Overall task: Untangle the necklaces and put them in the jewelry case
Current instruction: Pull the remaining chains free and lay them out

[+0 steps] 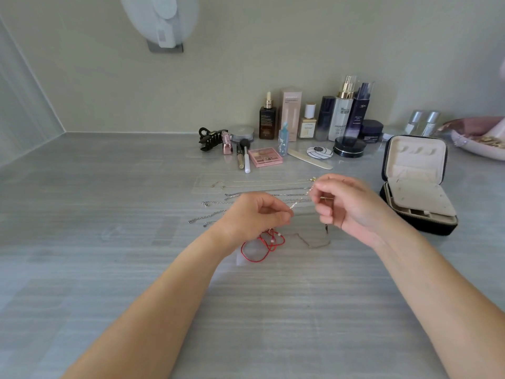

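Head view: we pinch a thin chain (pixel 300 199) tight between our left hand (pixel 255 214) and right hand (pixel 347 205), above the table (pixel 109 242). Open jewelry case (pixel 418 184) sits right.

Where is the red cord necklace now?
In the head view, the red cord necklace lies bunched on the table, just below the left hand.
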